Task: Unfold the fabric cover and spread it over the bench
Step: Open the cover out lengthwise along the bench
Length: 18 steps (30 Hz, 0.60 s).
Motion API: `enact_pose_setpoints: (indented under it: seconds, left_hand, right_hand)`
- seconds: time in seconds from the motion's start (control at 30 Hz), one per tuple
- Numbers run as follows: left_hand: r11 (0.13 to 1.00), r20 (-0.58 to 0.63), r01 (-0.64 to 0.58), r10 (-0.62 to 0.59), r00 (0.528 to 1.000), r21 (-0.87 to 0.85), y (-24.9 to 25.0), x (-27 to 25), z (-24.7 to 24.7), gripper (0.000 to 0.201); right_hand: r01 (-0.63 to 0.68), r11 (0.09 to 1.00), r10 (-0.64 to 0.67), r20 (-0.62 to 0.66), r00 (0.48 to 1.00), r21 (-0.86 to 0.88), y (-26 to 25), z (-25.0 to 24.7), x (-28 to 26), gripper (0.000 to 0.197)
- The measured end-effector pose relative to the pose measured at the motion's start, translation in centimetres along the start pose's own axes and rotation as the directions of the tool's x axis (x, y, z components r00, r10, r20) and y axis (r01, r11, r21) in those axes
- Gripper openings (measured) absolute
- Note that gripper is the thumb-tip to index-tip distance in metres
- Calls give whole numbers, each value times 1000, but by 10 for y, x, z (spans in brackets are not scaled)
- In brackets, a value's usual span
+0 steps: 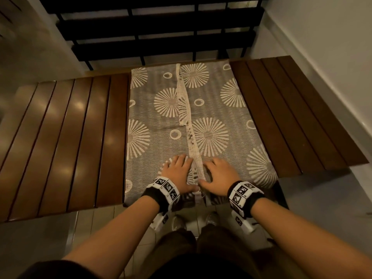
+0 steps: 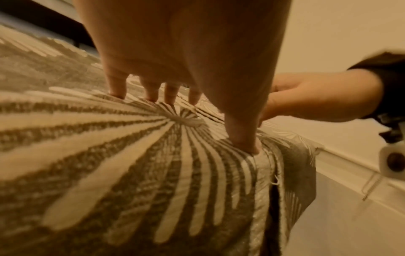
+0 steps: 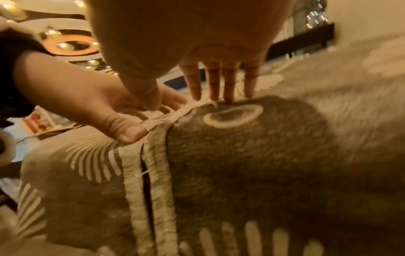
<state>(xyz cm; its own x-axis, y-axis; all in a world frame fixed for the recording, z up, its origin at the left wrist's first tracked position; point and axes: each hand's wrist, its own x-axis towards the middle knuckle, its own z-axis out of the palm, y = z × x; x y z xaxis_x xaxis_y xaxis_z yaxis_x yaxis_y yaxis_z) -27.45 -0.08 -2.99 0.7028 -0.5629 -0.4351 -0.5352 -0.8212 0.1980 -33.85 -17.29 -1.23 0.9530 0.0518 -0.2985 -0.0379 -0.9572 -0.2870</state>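
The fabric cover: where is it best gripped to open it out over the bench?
Probably the two pale hemmed edges meeting along the fabric cover's middle, at the near end, from above. They lie loose on top there, beside the left hand and right hand; slats of the bench lie bare either side.

- The bench (image 1: 60,137) is running out of the head view at its left end.
- The fabric cover (image 1: 161,117) is hiding the slats beneath it, and its near edge is hanging out of sight.
- In the left wrist view, the left hand (image 2: 186,52) is blocking the cloth's far part.
- In the right wrist view, the cloth is appearing blurred.
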Motion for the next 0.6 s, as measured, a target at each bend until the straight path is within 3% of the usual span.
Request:
enact_pose_setpoints:
  seconds: [0.1,0.2,0.3,0.43,0.5,0.6]
  left_hand:
    - [999,37,2,-4,999,49,-2,-1,6,118]
    - [994,74,0,-8,997,109,0,-3,12,133]
    - [987,50,25,-33,998,156,4,-4,16,135]
    - [984,38,43,-50,998,172,6,-3,17,135]
    - [985,43,40,-48,998,169,5,-3,17,134]
    - [990,81,18,-29,996,138,4,-2,12,134]
  right_hand:
    - [-67,997,71,102,992,-36,-5,2,-9,74]
    - [-34,999,36,121,992,-17,-18,10,-9,63]
    - [-46,999,45,160,986,5,-30,7,-8,52]
    - [-89,981,80,60,995,171,-26,-6,-12,30]
    - [-61,971,50,52,997,231,-25,-4,-18,31]
    - [15,947,-66,150,986,320,-20,7,-26,40]
